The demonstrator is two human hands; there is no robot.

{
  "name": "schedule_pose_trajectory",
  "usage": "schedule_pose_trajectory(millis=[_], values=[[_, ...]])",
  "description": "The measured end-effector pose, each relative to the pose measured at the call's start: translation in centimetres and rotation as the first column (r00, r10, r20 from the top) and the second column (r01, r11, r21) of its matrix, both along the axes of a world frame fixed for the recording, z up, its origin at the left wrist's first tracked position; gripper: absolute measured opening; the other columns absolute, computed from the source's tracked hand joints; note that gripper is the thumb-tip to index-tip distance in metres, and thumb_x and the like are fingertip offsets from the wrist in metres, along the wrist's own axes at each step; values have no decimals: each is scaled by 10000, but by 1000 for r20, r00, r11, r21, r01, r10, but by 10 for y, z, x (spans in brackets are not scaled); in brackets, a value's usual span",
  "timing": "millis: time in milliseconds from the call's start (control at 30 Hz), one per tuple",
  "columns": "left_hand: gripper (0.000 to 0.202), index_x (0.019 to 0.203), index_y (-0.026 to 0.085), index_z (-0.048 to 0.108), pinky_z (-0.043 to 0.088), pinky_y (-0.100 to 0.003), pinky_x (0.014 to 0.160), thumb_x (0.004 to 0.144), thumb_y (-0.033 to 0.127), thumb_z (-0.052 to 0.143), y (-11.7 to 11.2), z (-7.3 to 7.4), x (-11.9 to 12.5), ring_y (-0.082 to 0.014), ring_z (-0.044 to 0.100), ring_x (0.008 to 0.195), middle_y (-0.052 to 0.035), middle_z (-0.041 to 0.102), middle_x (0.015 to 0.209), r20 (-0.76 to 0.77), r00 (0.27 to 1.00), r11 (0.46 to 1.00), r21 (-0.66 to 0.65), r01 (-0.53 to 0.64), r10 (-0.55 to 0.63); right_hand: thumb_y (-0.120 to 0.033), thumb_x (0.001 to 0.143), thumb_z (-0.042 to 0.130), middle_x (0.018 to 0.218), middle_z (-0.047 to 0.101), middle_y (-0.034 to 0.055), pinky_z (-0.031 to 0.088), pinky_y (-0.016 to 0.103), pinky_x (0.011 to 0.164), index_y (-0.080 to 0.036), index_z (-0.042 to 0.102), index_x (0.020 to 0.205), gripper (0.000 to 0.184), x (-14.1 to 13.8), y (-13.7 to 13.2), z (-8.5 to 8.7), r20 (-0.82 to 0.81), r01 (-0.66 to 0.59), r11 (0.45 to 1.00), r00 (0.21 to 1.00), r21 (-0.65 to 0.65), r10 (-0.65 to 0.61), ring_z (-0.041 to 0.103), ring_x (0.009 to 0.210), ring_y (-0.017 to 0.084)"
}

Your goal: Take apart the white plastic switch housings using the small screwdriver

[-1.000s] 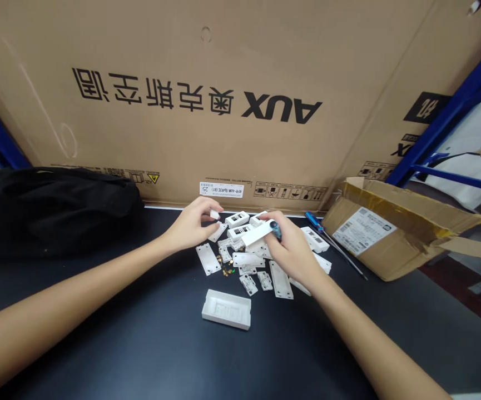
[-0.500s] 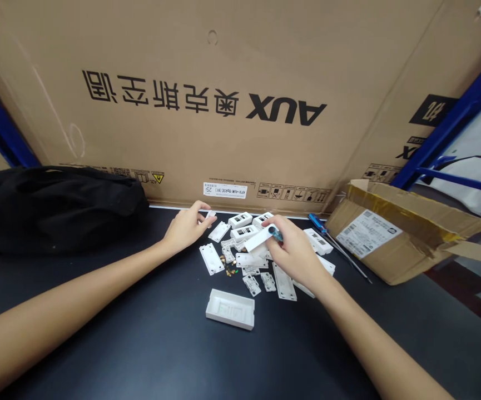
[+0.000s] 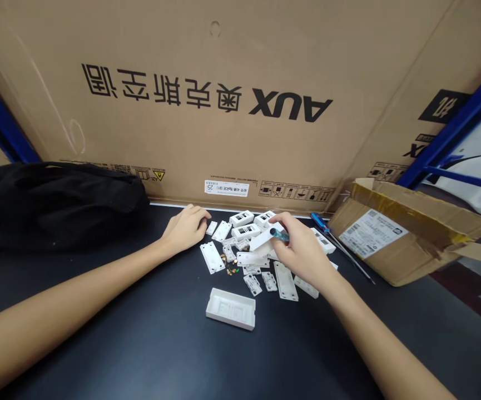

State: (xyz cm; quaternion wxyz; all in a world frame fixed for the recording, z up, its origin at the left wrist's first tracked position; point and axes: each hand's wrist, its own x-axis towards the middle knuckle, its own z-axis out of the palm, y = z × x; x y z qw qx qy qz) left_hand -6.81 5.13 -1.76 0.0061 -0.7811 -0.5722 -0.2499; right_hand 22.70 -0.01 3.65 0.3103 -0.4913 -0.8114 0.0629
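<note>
bare slim left forearm (image 3: pixel 77 283), right forearm (image 3: pixel 373 328); left hand (image 3: pixel 185 229), right hand (image 3: pixel 301 249) bare

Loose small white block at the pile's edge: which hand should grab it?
Left, probably: the left hand is empty and right beside the white block; the right hand is farther, holding a white plastic strip.

I'm counting two hands (image 3: pixel 301 247), one blue-handled tool (image 3: pixel 279 234) held, one blue-handled screwdriver (image 3: pixel 318 220) lying down, one white plastic tray (image 3: pixel 230 309), one black bag (image 3: pixel 56 200), one open cardboard carton (image 3: pixel 390 239), and well over a dozen overlapping white plastic parts (image 3: pixel 285 280).
</note>
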Motion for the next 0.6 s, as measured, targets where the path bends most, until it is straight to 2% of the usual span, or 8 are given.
schedule_pose_trajectory(millis=[100, 167, 267, 367, 500, 600], values=[[298, 1155, 212, 631, 481, -466, 995, 894, 298, 513, 2, 4, -19, -317, 535, 1220, -97, 671, 1253, -13, 1000, 998, 63, -24, 25, -155, 766, 523, 1036, 692, 87, 434, 344, 793, -195, 559, 1118, 356, 4, -1, 6, -5, 14, 1000, 1000, -17, -14, 637, 922, 250], [365, 1199, 200, 609, 445, -505, 1049, 872, 350, 552, 5, 2, -37, -342, 509, 1253, -118, 642, 1298, -16, 999, 997, 66, -40, 41, -154, 754, 518, 943, 690, 65, 425, 338, 757, -205, 565, 1098, 351, 7, -2, 10, 24, 37, 998, 999, -52, -36, 630, 866, 245], [419, 1210, 176, 615, 485, -497, 975, 863, 406, 575, 12, -9, -64, -348, 571, 1181, -139, 666, 1228, -19, 999, 999, -9, -31, 31, -165, 743, 517, 825, 660, 31, 399, 329, 701, -225, 562, 1005, 273, 13, -1, 13, 89, 73, 991, 994, -113, -63, 590, 770, 230], [408, 1187, 169, 623, 504, -448, 915, 887, 441, 573, 17, -19, -79, -310, 631, 1069, -124, 694, 1150, 0, 1000, 998, -68, 5, -5, -177, 740, 514, 868, 666, 37, 399, 330, 701, -230, 537, 932, 200, 17, 1, 17, 120, 65, 992, 991, -109, -52, 580, 790, 229], [364, 1111, 186, 640, 509, -389, 841, 913, 484, 575, 16, -21, -82, -261, 655, 949, -90, 704, 1060, 42, 997, 996, -60, 71, -69, -189, 725, 520, 865, 663, 50, 406, 326, 668, -226, 526, 910, 189, 27, -7, 35, 156, 103, 995, 982, 12, -104, 593, 772, 231], [338, 1057, 189, 642, 517, -351, 796, 902, 487, 603, 12, -18, -81, -229, 654, 893, -79, 698, 1042, 90, 988, 992, -1, 124, -123, -225, 722, 525, 827, 651, 55, 411, 329, 623, -233, 519, 904, 183, 53, -27, 48, 187, 178, 968, 959, 178, -211, 602, 720, 237]])
